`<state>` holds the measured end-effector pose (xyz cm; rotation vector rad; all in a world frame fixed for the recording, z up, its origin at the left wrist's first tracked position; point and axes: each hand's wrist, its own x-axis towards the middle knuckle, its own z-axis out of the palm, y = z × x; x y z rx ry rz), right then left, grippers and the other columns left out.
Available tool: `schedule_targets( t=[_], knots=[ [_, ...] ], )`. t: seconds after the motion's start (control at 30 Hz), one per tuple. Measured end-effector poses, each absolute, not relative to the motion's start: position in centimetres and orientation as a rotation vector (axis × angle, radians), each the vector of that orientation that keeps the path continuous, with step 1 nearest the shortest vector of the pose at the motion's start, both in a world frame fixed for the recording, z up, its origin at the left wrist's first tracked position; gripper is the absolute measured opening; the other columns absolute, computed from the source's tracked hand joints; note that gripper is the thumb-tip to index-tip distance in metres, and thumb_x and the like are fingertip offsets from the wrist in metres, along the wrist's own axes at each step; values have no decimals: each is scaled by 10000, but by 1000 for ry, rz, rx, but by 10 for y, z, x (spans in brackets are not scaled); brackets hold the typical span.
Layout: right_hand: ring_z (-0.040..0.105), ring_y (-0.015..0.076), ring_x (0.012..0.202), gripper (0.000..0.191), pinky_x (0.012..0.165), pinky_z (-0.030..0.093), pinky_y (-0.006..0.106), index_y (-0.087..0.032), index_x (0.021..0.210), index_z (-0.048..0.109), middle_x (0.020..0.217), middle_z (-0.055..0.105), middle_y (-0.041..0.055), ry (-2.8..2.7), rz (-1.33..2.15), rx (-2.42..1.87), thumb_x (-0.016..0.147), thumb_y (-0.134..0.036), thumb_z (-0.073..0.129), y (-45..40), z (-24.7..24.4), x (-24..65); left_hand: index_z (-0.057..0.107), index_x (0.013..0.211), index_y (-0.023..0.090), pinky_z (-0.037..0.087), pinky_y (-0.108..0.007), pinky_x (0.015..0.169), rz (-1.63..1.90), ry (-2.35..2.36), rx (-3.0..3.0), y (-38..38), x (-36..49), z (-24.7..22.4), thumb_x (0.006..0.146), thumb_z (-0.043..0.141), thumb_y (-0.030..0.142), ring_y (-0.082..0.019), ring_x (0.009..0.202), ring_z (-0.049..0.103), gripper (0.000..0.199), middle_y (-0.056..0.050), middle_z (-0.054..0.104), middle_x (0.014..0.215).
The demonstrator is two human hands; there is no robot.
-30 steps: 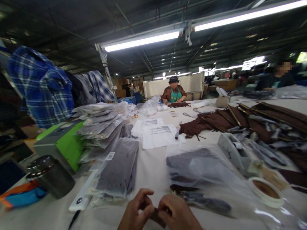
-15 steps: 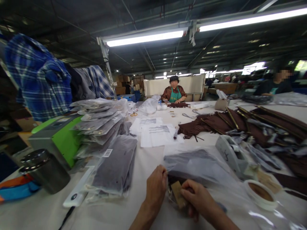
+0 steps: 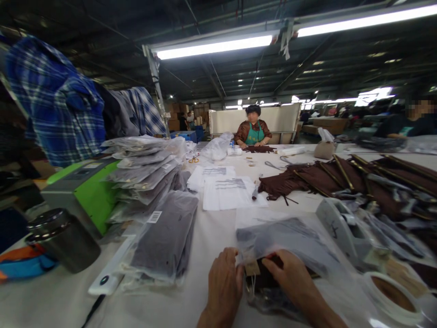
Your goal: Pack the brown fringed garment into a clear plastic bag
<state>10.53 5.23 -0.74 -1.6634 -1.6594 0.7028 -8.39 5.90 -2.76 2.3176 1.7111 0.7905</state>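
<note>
A clear plastic bag point(image 3: 290, 239) with a dark folded garment inside lies on the table in front of me. My left hand point(image 3: 225, 278) is closed on the bag's left edge, thumb and fingers pinched together. A small brown cardboard tag point(image 3: 252, 268) hangs on a pale string between my hands, on the dark brown garment partly beneath the film. My right hand point(image 3: 288, 273) is closed too, its fingertips pinching the film's near edge just right of the tag. Part of the garment lies hidden under my right hand and wrist.
Left stand a stack of bagged garments point(image 3: 143, 168), a bagged garment point(image 3: 167, 237), a white sealing bar point(image 3: 109, 273) and a dark flask point(image 3: 63, 241). Right are a tape dispenser point(image 3: 344, 232), a tape roll point(image 3: 392, 296) and brown garments point(image 3: 334, 180). A co-worker point(image 3: 253, 130) sits opposite.
My right hand has let go of the tag and moved to the bag's film edge. The tag now lies farther up, near the film. My view has swung slightly left.
</note>
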Motion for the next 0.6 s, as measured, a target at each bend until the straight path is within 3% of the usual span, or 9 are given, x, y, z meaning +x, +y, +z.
schedule_targets(
  t=[0.07,0.1,0.17,0.23,0.4,0.5,0.6],
  knots=[
    [651,215,863,50,792,497,322,-239,855,642,886,695,38,-1951,399,-1468,825,-241,602,39,-11,107,580,975,208,440,-379,808,622,1791,2341,57,-84,-27,877,500,145,-248,921,603,141,-46,651,954],
    [644,215,913,119,829,488,324,-261,923,649,957,694,27,-2096,247,-1360,816,-215,627,34,-14,106,593,938,209,433,-391,813,552,1812,2353,57,-84,-27,882,492,153,-258,929,598,128,-46,654,952],
    [649,207,923,269,835,483,308,-301,1034,643,999,697,5,-2292,48,-1236,803,-165,661,29,-20,101,607,892,208,423,-390,814,467,1834,2375,56,-83,-28,884,469,139,-257,930,593,155,-43,661,942],
    [663,196,869,269,804,488,289,-292,1036,640,958,709,2,-2352,-62,-1223,822,-129,636,31,-25,95,615,899,205,417,-381,821,437,1840,2399,56,-83,-30,884,449,111,-248,929,593,191,-42,663,946],
    [648,234,1053,316,952,483,369,-257,1083,633,1195,688,44,-2381,-194,-1114,850,-69,532,50,-32,96,618,929,206,418,-374,835,346,1791,2433,55,-84,-39,837,444,39,-241,942,598,258,-41,666,974],
    [663,265,1048,337,940,503,413,-208,1085,653,1129,720,77,-2368,-167,-1105,827,-41,514,69,-30,101,613,935,212,424,-363,827,308,1761,2440,50,-88,-47,810,450,25,-241,951,605,278,-42,669,968],
    [661,236,1060,330,927,509,364,-202,1023,682,1099,733,62,-2305,-119,-1137,837,-18,481,90,-20,103,610,946,226,436,-336,814,281,1690,2481,45,-95,-53,782,480,29,-232,947,617,287,-35,676,959]
  ],
)
